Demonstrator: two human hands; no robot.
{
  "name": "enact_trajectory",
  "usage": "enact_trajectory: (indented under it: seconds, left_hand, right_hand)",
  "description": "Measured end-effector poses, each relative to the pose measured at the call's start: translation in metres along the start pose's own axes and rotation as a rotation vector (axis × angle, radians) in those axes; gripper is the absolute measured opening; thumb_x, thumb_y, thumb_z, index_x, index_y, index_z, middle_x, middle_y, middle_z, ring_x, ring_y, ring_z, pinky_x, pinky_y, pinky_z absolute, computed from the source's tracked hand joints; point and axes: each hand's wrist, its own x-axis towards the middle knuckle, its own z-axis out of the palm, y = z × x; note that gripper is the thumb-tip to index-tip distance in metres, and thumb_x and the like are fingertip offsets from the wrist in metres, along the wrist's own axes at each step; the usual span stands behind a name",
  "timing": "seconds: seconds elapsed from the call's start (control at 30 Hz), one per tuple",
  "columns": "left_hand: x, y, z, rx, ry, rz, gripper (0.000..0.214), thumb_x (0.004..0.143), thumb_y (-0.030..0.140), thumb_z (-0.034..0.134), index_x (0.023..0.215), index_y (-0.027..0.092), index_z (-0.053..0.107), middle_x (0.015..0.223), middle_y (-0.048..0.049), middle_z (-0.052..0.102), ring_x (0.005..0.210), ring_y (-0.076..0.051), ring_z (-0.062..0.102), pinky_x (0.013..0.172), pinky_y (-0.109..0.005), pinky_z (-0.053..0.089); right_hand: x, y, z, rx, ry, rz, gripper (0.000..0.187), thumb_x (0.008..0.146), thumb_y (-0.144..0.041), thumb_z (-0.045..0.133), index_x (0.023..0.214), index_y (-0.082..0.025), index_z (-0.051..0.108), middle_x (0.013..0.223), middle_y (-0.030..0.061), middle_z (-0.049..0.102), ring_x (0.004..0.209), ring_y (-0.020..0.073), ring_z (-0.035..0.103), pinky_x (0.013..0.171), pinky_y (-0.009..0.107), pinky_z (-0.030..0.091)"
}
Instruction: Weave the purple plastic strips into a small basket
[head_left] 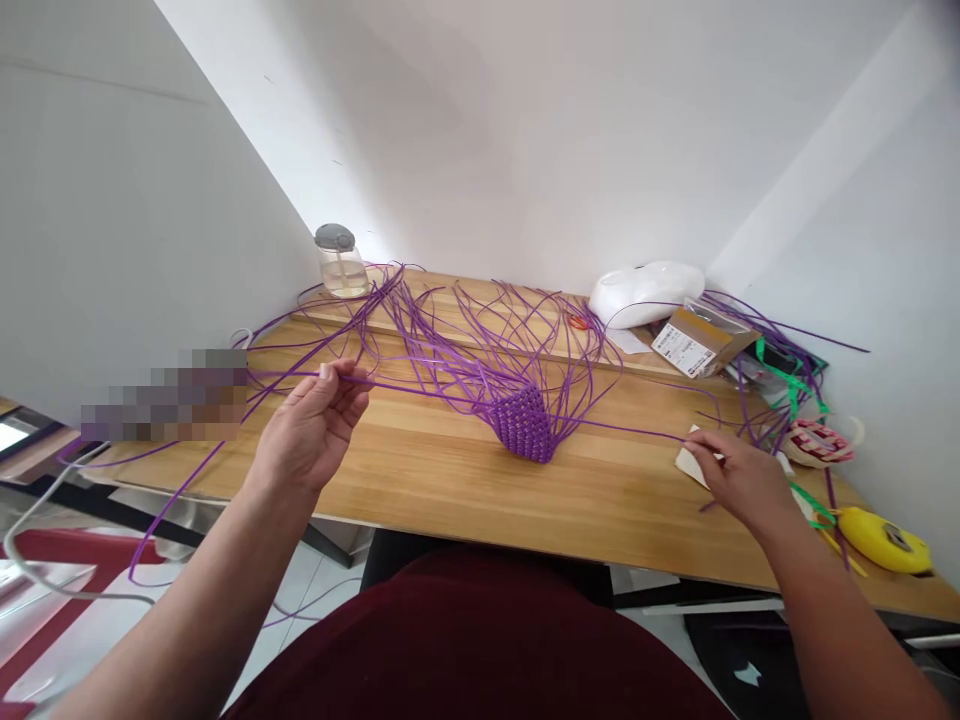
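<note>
A small woven purple piece [523, 424] lies on the wooden table in front of me, with many long loose strands fanning out behind it. My left hand [319, 415], left of the weave, pinches a purple strand [420, 391] that runs taut from the piece. On the other side, my right hand [731, 475] pinches a second purple strand [622, 429], also stretched straight from the weave. Beneath the right fingers a pale paper piece [691, 464] shows in part.
A lidded clear bottle [343, 268] stands at the back left. Back right are a white glossy object [646, 292], a labelled cardboard box [697, 343] and orange scissor handles [578, 321]. A red-and-white woven item [819, 442] and a yellow object [883, 540] sit at the right.
</note>
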Motion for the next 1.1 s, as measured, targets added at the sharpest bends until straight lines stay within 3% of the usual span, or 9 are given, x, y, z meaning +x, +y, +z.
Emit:
enact_trajectory:
  seconds: [0.13, 0.2, 0.27, 0.33, 0.4, 0.43, 0.6, 0.77, 1.1]
  left_hand:
    - [-0.005, -0.019, -0.003, 0.033, 0.065, -0.07, 0.013, 0.082, 0.025, 0.077, 0.088, 0.014, 0.073, 0.073, 0.0003, 0.065, 0.064, -0.005, 0.062, 0.058, -0.01, 0.053]
    - [-0.017, -0.034, 0.004, 0.056, 0.035, -0.135, 0.019, 0.075, 0.025, 0.083, 0.087, 0.013, 0.073, 0.073, 0.0001, 0.066, 0.066, -0.006, 0.064, 0.063, -0.013, 0.056]
    - [-0.032, -0.049, 0.015, 0.067, -0.028, -0.205, 0.028, 0.067, 0.025, 0.088, 0.088, 0.014, 0.072, 0.074, -0.0006, 0.068, 0.07, -0.01, 0.067, 0.067, -0.017, 0.058]
    - [-0.049, -0.063, 0.028, 0.048, -0.097, -0.27, 0.035, 0.06, 0.025, 0.092, 0.085, 0.016, 0.07, 0.076, 0.0001, 0.07, 0.073, -0.012, 0.07, 0.071, -0.021, 0.059]
    - [-0.063, -0.073, 0.039, 0.061, -0.198, -0.347, 0.036, 0.058, 0.026, 0.093, 0.082, 0.017, 0.068, 0.074, -0.0003, 0.071, 0.073, -0.014, 0.071, 0.068, -0.023, 0.058]
    - [-0.068, -0.076, 0.043, 0.09, -0.276, -0.392, 0.034, 0.059, 0.027, 0.093, 0.08, 0.016, 0.068, 0.073, -0.0015, 0.071, 0.071, -0.015, 0.071, 0.066, -0.023, 0.057]
    - [-0.074, -0.078, 0.041, 0.116, -0.402, -0.418, 0.026, 0.066, 0.03, 0.089, 0.079, 0.015, 0.073, 0.081, -0.0055, 0.075, 0.076, -0.015, 0.071, 0.059, -0.019, 0.052]
    - [-0.071, -0.082, 0.029, 0.072, -0.407, -0.477, 0.029, 0.069, 0.035, 0.087, 0.087, 0.015, 0.077, 0.086, -0.0072, 0.075, 0.074, -0.016, 0.072, 0.057, -0.019, 0.052]
    - [-0.058, -0.079, 0.02, 0.13, -0.118, -0.392, 0.036, 0.061, 0.038, 0.091, 0.082, 0.016, 0.071, 0.071, -0.0014, 0.07, 0.069, -0.013, 0.068, 0.058, -0.019, 0.048]
  right_hand:
    - [0.013, 0.009, 0.006, -0.194, -0.05, 0.247, 0.023, 0.086, -0.03, 0.054, 0.095, -0.018, 0.072, 0.105, 0.0194, 0.07, 0.092, 0.0305, 0.065, 0.071, 0.039, 0.045]
    - [0.006, -0.024, 0.007, -0.204, 0.027, 0.262, 0.03, 0.084, -0.028, 0.057, 0.107, -0.014, 0.071, 0.112, 0.022, 0.068, 0.097, 0.0336, 0.064, 0.073, 0.041, 0.047]
    - [-0.011, -0.078, 0.007, 0.033, 0.037, 0.193, 0.027, 0.089, -0.036, 0.056, 0.099, -0.017, 0.073, 0.099, 0.0139, 0.071, 0.085, 0.0279, 0.065, 0.073, 0.038, 0.048]
    - [-0.032, -0.14, 0.007, 0.477, -0.407, 0.007, 0.036, 0.094, -0.049, 0.053, 0.09, -0.02, 0.075, 0.086, 0.0079, 0.071, 0.071, 0.0211, 0.065, 0.064, 0.032, 0.049]
    - [-0.049, -0.193, 0.009, 0.866, -0.888, -0.113, 0.045, 0.097, -0.056, 0.046, 0.108, -0.023, 0.074, 0.099, 0.007, 0.072, 0.066, 0.0157, 0.065, 0.057, 0.028, 0.048]
    - [-0.055, -0.211, 0.012, 1.011, -0.967, -0.115, 0.048, 0.098, -0.059, 0.044, 0.119, -0.024, 0.069, 0.107, 0.008, 0.071, 0.064, 0.0136, 0.064, 0.053, 0.026, 0.046]
    - [-0.058, -0.233, 0.032, 1.411, -0.66, 0.246, 0.046, 0.094, -0.058, 0.055, 0.12, -0.023, 0.068, 0.1, 0.0058, 0.066, 0.057, 0.0067, 0.054, 0.047, 0.019, 0.037]
    - [-0.053, -0.225, 0.036, 1.636, -0.574, 0.356, 0.035, 0.087, -0.052, 0.068, 0.103, -0.021, 0.073, 0.095, 0.0041, 0.065, 0.059, 0.0075, 0.054, 0.047, 0.019, 0.037]
    - [-0.031, -0.195, 0.023, 1.712, -0.045, 0.593, 0.03, 0.074, -0.044, 0.082, 0.079, -0.018, 0.065, 0.071, -0.0014, 0.061, 0.053, 0.0076, 0.052, 0.045, 0.019, 0.039]
